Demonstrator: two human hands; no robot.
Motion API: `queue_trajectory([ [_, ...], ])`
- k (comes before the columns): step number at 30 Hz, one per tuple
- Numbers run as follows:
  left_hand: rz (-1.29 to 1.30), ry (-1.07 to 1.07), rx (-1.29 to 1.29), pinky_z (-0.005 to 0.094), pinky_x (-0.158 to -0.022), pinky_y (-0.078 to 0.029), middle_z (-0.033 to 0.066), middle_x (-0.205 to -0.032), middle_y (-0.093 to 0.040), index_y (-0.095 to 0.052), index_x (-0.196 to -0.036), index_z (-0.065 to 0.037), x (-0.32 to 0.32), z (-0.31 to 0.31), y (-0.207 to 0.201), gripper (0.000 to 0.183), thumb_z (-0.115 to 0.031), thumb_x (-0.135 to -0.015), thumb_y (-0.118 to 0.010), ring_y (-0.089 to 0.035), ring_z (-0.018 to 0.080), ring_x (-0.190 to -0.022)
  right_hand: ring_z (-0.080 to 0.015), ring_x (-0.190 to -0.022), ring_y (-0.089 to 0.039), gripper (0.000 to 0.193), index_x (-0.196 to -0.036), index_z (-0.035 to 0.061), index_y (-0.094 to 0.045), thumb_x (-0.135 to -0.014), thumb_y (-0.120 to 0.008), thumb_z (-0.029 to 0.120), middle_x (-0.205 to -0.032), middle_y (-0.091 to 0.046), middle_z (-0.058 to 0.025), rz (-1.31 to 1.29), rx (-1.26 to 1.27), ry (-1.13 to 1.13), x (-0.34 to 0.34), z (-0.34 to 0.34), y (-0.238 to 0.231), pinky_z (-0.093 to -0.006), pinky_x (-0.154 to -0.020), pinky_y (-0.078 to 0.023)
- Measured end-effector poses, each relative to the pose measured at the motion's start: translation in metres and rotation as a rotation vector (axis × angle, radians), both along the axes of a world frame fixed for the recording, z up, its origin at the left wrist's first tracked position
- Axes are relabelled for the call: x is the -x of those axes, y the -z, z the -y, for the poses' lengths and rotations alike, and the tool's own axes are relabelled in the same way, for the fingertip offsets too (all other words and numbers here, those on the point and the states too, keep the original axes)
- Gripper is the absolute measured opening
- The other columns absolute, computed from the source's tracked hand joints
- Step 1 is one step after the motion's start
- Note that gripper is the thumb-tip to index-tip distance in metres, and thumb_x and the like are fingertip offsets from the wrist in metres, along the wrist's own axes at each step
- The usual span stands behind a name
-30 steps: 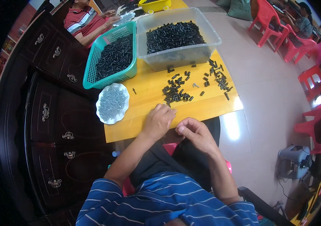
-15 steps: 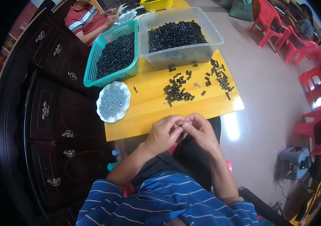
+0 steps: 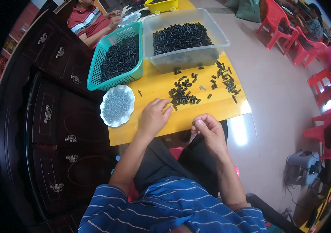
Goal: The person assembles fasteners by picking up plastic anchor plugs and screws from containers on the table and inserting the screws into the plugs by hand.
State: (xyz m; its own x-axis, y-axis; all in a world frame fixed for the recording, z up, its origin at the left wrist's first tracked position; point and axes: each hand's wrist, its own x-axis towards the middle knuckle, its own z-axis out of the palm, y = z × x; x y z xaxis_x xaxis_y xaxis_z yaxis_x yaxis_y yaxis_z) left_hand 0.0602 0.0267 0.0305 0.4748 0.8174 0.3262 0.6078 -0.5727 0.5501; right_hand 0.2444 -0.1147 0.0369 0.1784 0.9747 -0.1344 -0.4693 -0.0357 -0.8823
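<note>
My left hand [image 3: 153,118] is over the yellow table, its thumb and index finger apart beside the near-left edge of a loose pile of short black tubes [image 3: 181,93]. A tiny pale piece [image 3: 170,106] lies right by those fingertips. At the table's near edge, my right hand [image 3: 209,130] pinches a small black piece [image 3: 193,123], mostly hidden by the fingers; it looks like one of the tubes. To the left of my left hand stands a white scalloped dish [image 3: 104,112] full of small silvery pieces, possibly screws. A single thin dark part [image 3: 140,93] lies between dish and pile.
A green basket [image 3: 91,77] and a clear plastic bin [image 3: 181,62], both filled with black tubes, stand farther back. Thinner black parts [image 3: 227,79] lie at the table's right side. Dark cabinets [image 3: 68,116] rise on the left. Another person [image 3: 90,21] sits at the far left.
My hands were together at the table's near edge; now they are apart. The left has moved forward and left to the pile, while the right stays near its place, still pinching.
</note>
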Motion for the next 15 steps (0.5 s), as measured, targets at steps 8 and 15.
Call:
queue_trajectory([
  [8, -0.01, -0.025, -0.088, 0.0322, -0.068, -0.053, 0.0104, -0.081, -0.069, -0.073, -0.089, -0.002, -0.004, -0.002, 0.005, 0.008, -0.008, -0.084, -0.074, -0.067, 0.0207, -0.073, -0.0106, -0.085, -0.066, 0.018, -0.114, 0.0023, -0.063, -0.1, -0.062, 0.013, -0.099, -0.071, -0.0061, -0.096, 0.028, 0.009, -0.004, 0.0, 0.001, -0.0249, -0.08, -0.052],
  [15, 0.473, 0.052, 0.458, 0.0229, -0.07, -0.05, 0.0039, -0.082, -0.068, -0.072, -0.098, 0.001, -0.006, 0.028, -0.026, 0.008, -0.002, -0.091, -0.068, -0.063, 0.0085, -0.077, -0.0113, -0.087, -0.066, 0.017, -0.114, 0.0031, -0.064, -0.1, -0.063, 0.013, -0.099, -0.072, -0.0067, -0.171, 0.059, -0.005, -0.006, 0.001, -0.002, -0.025, -0.082, -0.053],
])
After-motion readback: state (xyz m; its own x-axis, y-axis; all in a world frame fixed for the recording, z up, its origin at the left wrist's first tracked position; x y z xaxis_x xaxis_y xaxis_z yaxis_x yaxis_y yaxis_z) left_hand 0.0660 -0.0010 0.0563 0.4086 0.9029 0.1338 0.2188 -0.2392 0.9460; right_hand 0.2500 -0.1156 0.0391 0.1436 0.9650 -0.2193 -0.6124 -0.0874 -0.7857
